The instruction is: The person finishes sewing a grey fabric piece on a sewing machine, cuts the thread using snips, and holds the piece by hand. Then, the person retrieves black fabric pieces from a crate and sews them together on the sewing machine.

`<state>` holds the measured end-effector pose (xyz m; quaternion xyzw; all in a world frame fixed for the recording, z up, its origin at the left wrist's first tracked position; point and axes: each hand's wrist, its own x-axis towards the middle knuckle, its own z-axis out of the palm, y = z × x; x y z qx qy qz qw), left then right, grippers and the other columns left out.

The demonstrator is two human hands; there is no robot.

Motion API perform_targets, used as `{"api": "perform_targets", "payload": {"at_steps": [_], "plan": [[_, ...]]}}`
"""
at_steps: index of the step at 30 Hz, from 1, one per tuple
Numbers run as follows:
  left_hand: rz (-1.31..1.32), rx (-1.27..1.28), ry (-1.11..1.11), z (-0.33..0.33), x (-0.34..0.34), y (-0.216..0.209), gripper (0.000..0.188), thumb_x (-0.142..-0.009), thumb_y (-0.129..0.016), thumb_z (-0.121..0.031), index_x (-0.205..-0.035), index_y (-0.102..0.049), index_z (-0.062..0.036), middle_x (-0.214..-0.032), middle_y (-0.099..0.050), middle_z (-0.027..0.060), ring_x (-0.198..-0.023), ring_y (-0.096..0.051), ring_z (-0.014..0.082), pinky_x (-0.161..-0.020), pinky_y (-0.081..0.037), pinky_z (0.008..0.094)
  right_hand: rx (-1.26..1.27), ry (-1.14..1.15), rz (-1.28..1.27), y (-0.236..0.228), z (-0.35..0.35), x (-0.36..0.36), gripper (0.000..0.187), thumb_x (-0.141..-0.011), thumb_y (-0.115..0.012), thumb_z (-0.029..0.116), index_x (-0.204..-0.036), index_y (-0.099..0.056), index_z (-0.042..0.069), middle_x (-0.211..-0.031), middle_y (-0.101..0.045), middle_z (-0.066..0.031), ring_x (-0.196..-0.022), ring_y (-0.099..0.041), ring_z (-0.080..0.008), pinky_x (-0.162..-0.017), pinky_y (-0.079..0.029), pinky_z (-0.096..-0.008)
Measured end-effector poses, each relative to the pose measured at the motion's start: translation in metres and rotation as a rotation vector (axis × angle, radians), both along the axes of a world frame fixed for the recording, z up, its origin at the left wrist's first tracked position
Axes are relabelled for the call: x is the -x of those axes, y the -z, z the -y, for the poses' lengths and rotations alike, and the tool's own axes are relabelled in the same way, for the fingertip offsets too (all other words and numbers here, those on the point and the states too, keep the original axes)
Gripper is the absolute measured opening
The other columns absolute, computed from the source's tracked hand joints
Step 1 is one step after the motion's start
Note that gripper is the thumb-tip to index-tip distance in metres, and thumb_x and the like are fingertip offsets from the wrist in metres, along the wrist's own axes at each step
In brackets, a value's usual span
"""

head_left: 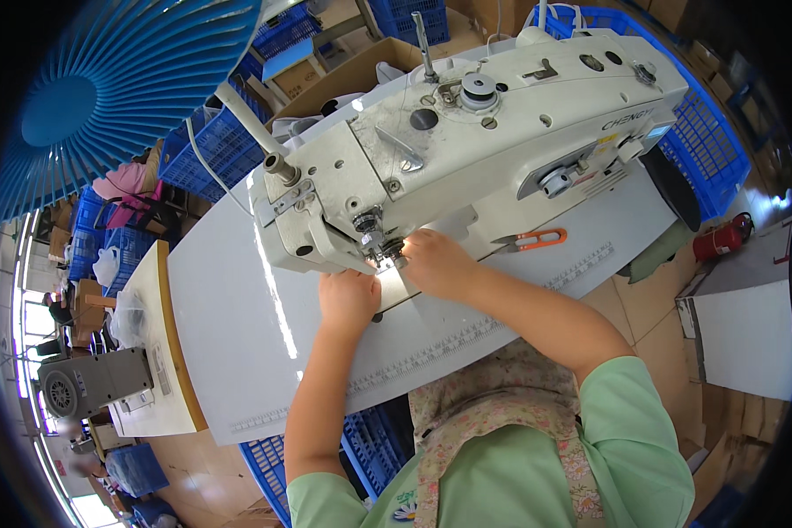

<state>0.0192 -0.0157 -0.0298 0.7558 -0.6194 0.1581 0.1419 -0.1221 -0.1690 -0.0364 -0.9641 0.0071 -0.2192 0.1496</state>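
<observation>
Both my hands are at the needle end of a white sewing machine (493,141). My left hand (349,297) is closed, its fingers curled under the machine head just left of the needle area (385,255). From the right, my right hand (437,264) reaches to the same spot, its fingers bent together beside the presser foot. Whatever the fingertips hold is hidden or too small to make out. Orange-handled thread snips (537,238) lie on the table to the right of my right hand, under the machine arm.
The white table (238,352) carries a printed ruler scale (466,336) along its near edge. A blue fan (88,106) looms at the upper left. Blue crates (713,150) stand behind and right; a fire extinguisher (722,239) and a white box (739,326) are at the right.
</observation>
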Motion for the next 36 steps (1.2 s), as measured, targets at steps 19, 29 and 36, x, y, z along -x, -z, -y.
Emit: {"api": "perform_targets", "payload": {"at_steps": [19, 29, 36], "plan": [[-0.107, -0.179, -0.074, 0.009, -0.021, -0.008, 0.015, -0.082, -0.06, -0.009, -0.093, -0.067, -0.0018, -0.092, -0.067, 0.0135, -0.085, -0.064, 0.0352, -0.079, -0.049, 0.0486, -0.002, 0.105, 0.055, 0.001, 0.007, 0.046, 0.026, -0.08, -0.058, 0.008, -0.102, -0.068, 0.003, -0.117, -0.064, -0.0102, -0.119, -0.055, -0.0265, -0.101, -0.045, -0.0398], [0.255, -0.377, -0.142, -0.003, -0.018, -0.022, 0.018, -0.077, -0.064, -0.011, -0.093, -0.068, -0.0041, -0.088, -0.066, 0.0086, -0.086, -0.065, 0.0265, -0.074, -0.052, 0.039, 0.066, 0.532, -0.182, -0.026, 0.048, 0.164, 0.039, -0.075, -0.064, 0.002, -0.114, -0.065, 0.0, -0.114, -0.064, -0.0119, -0.111, -0.057, -0.0297, -0.092, -0.047, -0.0414], [0.281, -0.571, -0.297, -0.052, -0.006, -0.032, 0.022, -0.071, -0.067, -0.01, -0.092, -0.066, -0.0045, -0.084, -0.065, 0.0057, -0.083, -0.065, 0.0212, -0.068, -0.052, 0.0317, -0.21, 0.527, -0.083, -0.026, 0.051, 0.155, 0.036, -0.078, -0.065, 0.001, -0.114, -0.066, 0.005, -0.103, -0.063, -0.0106, -0.098, -0.059, -0.0313, -0.083, -0.048, -0.0405]]}}
